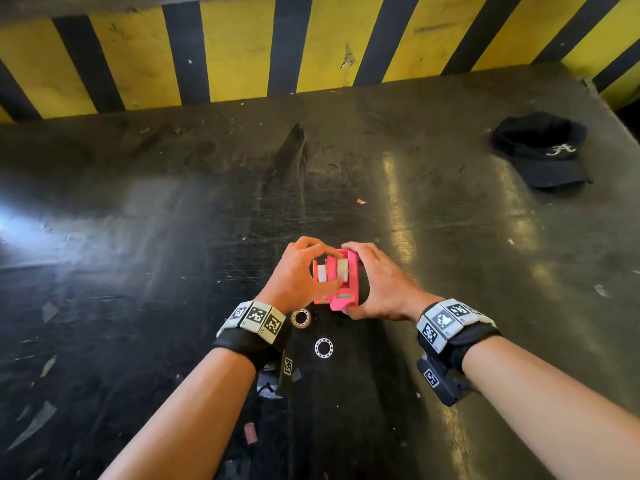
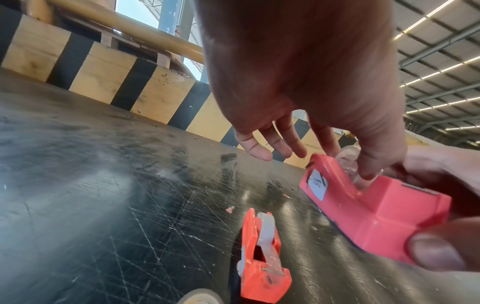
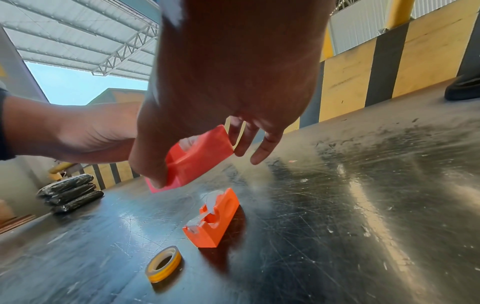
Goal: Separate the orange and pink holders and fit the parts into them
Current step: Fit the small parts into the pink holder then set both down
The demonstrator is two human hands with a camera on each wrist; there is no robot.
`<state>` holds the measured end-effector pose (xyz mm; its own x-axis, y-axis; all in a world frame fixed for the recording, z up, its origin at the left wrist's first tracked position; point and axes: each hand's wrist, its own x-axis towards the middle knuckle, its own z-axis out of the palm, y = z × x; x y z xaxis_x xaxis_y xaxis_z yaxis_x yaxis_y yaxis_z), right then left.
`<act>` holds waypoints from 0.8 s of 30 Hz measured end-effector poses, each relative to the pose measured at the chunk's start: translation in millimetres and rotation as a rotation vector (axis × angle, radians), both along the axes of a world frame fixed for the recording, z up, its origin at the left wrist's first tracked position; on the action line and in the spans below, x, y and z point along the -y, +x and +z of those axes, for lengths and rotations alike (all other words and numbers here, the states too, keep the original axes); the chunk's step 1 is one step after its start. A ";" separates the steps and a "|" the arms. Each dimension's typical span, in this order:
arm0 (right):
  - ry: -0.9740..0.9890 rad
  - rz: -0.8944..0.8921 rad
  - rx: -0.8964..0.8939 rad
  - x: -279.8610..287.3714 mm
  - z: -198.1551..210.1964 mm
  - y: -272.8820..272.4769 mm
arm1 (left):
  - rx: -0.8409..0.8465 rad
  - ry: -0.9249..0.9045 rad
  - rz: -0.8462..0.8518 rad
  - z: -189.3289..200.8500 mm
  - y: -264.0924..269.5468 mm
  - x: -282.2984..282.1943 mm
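Note:
Just above the dark table, my right hand (image 1: 377, 282) grips the pink holder (image 1: 346, 294) by its base end, thumb on the near corner. My left hand (image 1: 311, 271) reaches over it, and thumb and forefinger pinch the clear tape roll (image 2: 348, 162) sitting in the pink holder's slot. The orange holder (image 3: 213, 220) stands on the table apart from the pink one, to its left, with a white roll (image 2: 266, 228) in it. A yellowish tape roll (image 3: 163, 264) and a thin white ring (image 1: 323, 348) lie loose on the table near my left wrist.
A black cap (image 1: 542, 150) lies at the far right of the table. A yellow and black striped wall (image 1: 242, 46) closes the far edge. Black wrapped bundles (image 3: 70, 193) are stacked off the table's left side. A small red scrap (image 1: 361, 201) lies beyond the hands.

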<state>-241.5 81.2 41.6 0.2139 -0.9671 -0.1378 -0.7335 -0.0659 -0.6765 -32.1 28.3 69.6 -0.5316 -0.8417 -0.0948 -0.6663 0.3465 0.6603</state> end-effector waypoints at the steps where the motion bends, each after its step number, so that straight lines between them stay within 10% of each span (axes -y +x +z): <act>1: -0.006 0.000 0.006 -1.6 1.3 1.0 | -0.007 -0.002 0.001 0.2 0.8 -1.4; 24: 0.060 -0.009 -0.004 -9.3 13.4 7.8 | 0.029 -0.166 -0.060 17.7 1.2 -15.3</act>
<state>-233.7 90.5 54.9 0.2046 -0.9589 -0.1964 -0.7363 -0.0185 -0.6764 -30.8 43.6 87.3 -0.5808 -0.8136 0.0275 -0.6586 0.4894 0.5716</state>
